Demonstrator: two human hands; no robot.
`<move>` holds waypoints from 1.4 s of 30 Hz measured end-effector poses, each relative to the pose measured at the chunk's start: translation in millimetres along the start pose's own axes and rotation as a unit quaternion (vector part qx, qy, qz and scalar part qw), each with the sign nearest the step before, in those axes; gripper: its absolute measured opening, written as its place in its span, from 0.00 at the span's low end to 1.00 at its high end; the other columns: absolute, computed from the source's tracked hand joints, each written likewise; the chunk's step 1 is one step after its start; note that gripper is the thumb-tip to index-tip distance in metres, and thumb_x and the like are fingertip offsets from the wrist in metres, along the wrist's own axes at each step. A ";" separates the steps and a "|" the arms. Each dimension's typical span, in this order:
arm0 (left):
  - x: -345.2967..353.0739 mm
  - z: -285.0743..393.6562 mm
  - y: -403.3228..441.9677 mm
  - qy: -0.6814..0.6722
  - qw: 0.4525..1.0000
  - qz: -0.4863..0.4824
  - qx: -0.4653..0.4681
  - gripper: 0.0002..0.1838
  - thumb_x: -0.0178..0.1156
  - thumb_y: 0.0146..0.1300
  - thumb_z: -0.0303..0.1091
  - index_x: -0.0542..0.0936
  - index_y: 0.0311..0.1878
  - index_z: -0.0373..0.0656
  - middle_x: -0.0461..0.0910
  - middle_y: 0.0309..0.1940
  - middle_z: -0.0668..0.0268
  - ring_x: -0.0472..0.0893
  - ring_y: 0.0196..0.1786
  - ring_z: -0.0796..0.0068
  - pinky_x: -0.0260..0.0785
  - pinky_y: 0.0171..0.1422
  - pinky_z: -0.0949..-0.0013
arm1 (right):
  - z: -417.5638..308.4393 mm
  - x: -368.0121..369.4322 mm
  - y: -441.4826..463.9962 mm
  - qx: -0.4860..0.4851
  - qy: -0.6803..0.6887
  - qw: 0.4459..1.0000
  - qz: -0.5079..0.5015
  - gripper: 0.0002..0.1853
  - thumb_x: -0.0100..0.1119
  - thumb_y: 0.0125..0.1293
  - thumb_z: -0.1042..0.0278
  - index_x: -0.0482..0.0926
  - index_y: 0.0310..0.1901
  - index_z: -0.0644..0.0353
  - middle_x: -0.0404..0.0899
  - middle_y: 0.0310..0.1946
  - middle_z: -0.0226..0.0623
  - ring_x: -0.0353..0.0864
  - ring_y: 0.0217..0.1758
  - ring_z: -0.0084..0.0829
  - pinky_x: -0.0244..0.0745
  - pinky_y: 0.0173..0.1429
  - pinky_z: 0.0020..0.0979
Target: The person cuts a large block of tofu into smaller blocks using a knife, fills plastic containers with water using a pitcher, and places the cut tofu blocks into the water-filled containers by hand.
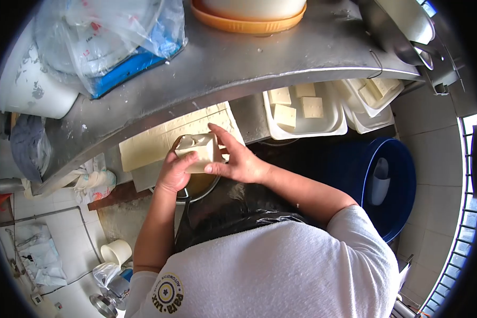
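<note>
A pale block of what looks like fresh white cheese (205, 153) is held up in front of my body, its top face rough with small hollows. My left hand (175, 170) is closed around its left side, the thumb on the near face. My right hand (241, 158) grips the right side, fingers bent over the far edge and thumb low at the front. Behind the hands lies a large cheese slab (153, 139) scored with straight cut lines. Beneath the block, a round metal pot (209, 190) shows in part.
A steel shelf (233, 61) overhangs the slab, bearing a bagged blue scale (130, 66) and an orange dish (249, 22). White tubs (331, 130) with several cheese blocks (285, 116) stand at the right. A blue barrel (408, 180) is beside my right arm.
</note>
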State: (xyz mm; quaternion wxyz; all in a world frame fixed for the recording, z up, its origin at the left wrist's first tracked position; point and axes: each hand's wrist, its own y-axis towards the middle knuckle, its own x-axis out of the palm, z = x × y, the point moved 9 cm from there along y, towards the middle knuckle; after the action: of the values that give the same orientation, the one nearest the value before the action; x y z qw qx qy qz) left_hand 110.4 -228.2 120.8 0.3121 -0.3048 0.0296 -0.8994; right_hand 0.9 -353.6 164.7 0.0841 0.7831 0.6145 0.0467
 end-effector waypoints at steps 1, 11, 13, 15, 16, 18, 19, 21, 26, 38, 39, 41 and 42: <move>19.7 10.0 5.0 0.019 1.000 -0.021 0.010 0.33 0.71 0.67 0.30 0.70 0.73 0.39 0.80 0.61 0.64 0.79 0.63 0.71 0.72 0.68 0.64 | -9.1 1.6 3.8 -0.007 0.023 1.000 -0.005 0.46 0.74 0.69 0.65 0.54 0.80 0.62 0.74 0.63 0.42 0.74 0.67 0.33 0.71 0.71 0.37; 81.3 23.2 11.2 0.140 0.987 -0.083 -0.003 0.30 0.53 0.81 0.54 0.71 0.71 0.37 0.80 0.53 0.63 0.80 0.50 0.73 0.76 0.55 0.62 | 6.9 -70.8 -23.1 0.146 0.551 0.816 0.098 0.28 0.64 0.71 0.56 0.71 0.69 0.53 0.79 0.61 0.37 0.81 0.61 0.40 0.80 0.60 0.47; 65.5 8.0 8.0 0.154 0.985 -0.071 -0.027 0.28 0.53 0.81 0.52 0.72 0.69 0.37 0.80 0.53 0.63 0.80 0.50 0.73 0.76 0.55 0.62 | 16.9 -84.5 -33.7 0.138 0.567 0.807 0.094 0.29 0.64 0.71 0.54 0.71 0.69 0.53 0.80 0.60 0.37 0.81 0.61 0.40 0.81 0.59 0.47; 47.3 -4.7 2.6 0.173 0.983 -0.033 -0.056 0.21 0.53 0.82 0.46 0.76 0.66 0.39 0.81 0.51 0.63 0.81 0.48 0.73 0.77 0.53 0.63 | 23.8 -103.7 -43.6 0.119 0.574 0.800 0.123 0.30 0.63 0.70 0.55 0.72 0.69 0.58 0.82 0.59 0.40 0.85 0.57 0.40 0.83 0.56 0.47; 43.3 -10.3 -1.5 0.173 0.982 -0.044 -0.061 0.21 0.53 0.82 0.46 0.76 0.66 0.39 0.81 0.51 0.63 0.81 0.48 0.73 0.77 0.53 0.63 | 23.3 -114.3 -47.3 0.114 0.572 0.801 0.133 0.30 0.63 0.70 0.55 0.72 0.69 0.58 0.82 0.59 0.40 0.85 0.57 0.40 0.83 0.56 0.47; 18.6 -19.1 -5.6 0.189 0.979 0.019 -0.074 0.18 0.56 0.81 0.42 0.78 0.64 0.41 0.82 0.49 0.65 0.81 0.45 0.77 0.78 0.50 0.68 | 14.4 -148.7 -52.4 0.063 0.509 0.843 0.162 0.31 0.63 0.71 0.54 0.71 0.70 0.59 0.81 0.60 0.40 0.84 0.59 0.39 0.82 0.59 0.46; 13.4 -21.4 -7.5 0.194 0.978 0.026 -0.072 0.17 0.56 0.81 0.42 0.79 0.63 0.41 0.82 0.48 0.65 0.81 0.44 0.78 0.78 0.49 0.68 | 14.6 -171.8 -56.8 0.054 0.490 0.840 0.225 0.29 0.62 0.73 0.55 0.71 0.70 0.60 0.81 0.60 0.40 0.83 0.60 0.37 0.81 0.62 0.43; -0.9 -25.8 -13.8 0.197 0.977 0.041 -0.069 0.16 0.56 0.81 0.41 0.79 0.62 0.42 0.83 0.47 0.66 0.81 0.43 0.78 0.79 0.47 0.68 | -8.5 -228.6 -62.8 -0.002 0.433 0.855 0.285 0.24 0.62 0.73 0.61 0.73 0.67 0.58 0.81 0.58 0.39 0.82 0.60 0.37 0.79 0.64 0.46; -16.2 -29.9 -29.3 0.198 0.975 0.060 -0.085 0.18 0.54 0.82 0.43 0.78 0.63 0.41 0.81 0.48 0.65 0.81 0.44 0.76 0.78 0.48 0.66 | -59.5 -395.5 -65.7 -0.053 0.203 0.884 0.417 0.22 0.71 0.66 0.67 0.76 0.58 0.62 0.83 0.48 0.40 0.86 0.49 0.39 0.85 0.49 0.46; -24.7 -24.5 -39.8 0.224 0.965 0.109 -0.084 0.17 0.55 0.81 0.42 0.78 0.62 0.41 0.82 0.47 0.64 0.80 0.44 0.75 0.78 0.47 0.66 | 4.7 -530.0 -3.0 0.010 0.147 0.802 0.579 0.20 0.67 0.67 0.65 0.75 0.58 0.57 0.88 0.43 0.43 0.89 0.49 0.47 0.84 0.49 0.52; -24.9 -22.1 -40.2 0.228 0.964 0.110 -0.078 0.17 0.55 0.81 0.42 0.78 0.62 0.41 0.82 0.47 0.64 0.80 0.44 0.76 0.78 0.46 0.67 | 8.2 -529.3 -1.3 0.009 0.140 0.800 0.583 0.20 0.67 0.67 0.65 0.76 0.58 0.57 0.88 0.43 0.44 0.89 0.49 0.47 0.84 0.49 0.52; -28.1 -21.6 -40.3 0.229 0.963 0.116 -0.077 0.17 0.55 0.81 0.42 0.78 0.62 0.41 0.82 0.47 0.65 0.80 0.43 0.76 0.78 0.46 0.67 | 11.1 -528.8 -1.4 0.008 0.114 0.803 0.585 0.19 0.66 0.67 0.65 0.76 0.57 0.58 0.88 0.43 0.44 0.89 0.48 0.47 0.84 0.49 0.51; -31.2 -22.3 -41.6 0.228 0.963 0.122 -0.076 0.17 0.55 0.81 0.43 0.78 0.62 0.41 0.82 0.46 0.65 0.80 0.43 0.77 0.78 0.46 0.67 | 11.9 -527.8 -3.6 0.008 0.099 0.805 0.586 0.19 0.66 0.67 0.65 0.77 0.57 0.58 0.88 0.42 0.45 0.89 0.48 0.47 0.84 0.48 0.51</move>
State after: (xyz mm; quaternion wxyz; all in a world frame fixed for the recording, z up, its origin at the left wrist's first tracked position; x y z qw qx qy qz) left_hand 94.5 -179.8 96.3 0.3808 -0.1083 0.2049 -0.8951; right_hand -127.3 -865.7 168.3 -0.0264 0.9859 0.0445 0.1592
